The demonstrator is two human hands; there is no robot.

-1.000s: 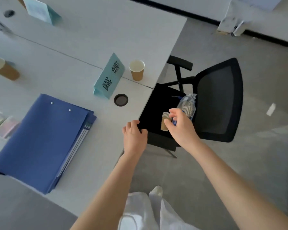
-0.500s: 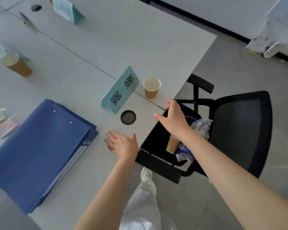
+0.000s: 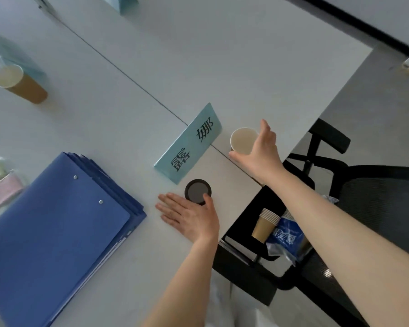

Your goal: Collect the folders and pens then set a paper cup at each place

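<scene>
Risk of tipping: the right hand (image 3: 260, 149) was at the paper cup (image 3: 243, 140) with thumb and fingers spread around its rim side; I judged that a push from the palm could knock the light cup over, or slide it toward the near edge of the surface (image 3: 246, 67)
Risk at the name card: the card (image 3: 189, 143) stood just beside the cup; a wide move of the hand could hit it
Risk at the chair: the stack of cups (image 3: 265, 224) lay tilted on the black chair seat (image 3: 246, 232) next to a blue plastic wrapper (image 3: 287, 237); it seemed possible that it rolls off if the chair is bumped
Right hand: fingers apart and not yet clamped; whether they touched the cup, I could not tell
Left hand: the left hand (image 3: 191, 217) lay flat on the surface, fingers straight, thumb at the round black cap (image 3: 198, 191); it held nothing
Cup, look: brown paper outside, pale inside, upright, apparently empty
Cup, place: near the corner of the surface, right of the card
Other cup: a second cup (image 3: 19, 82) stood well apart at the far left, blurred
Folders: the blue folders (image 3: 57, 232) were in a pile on the surface, left of the left hand; no pens were visible
</scene>
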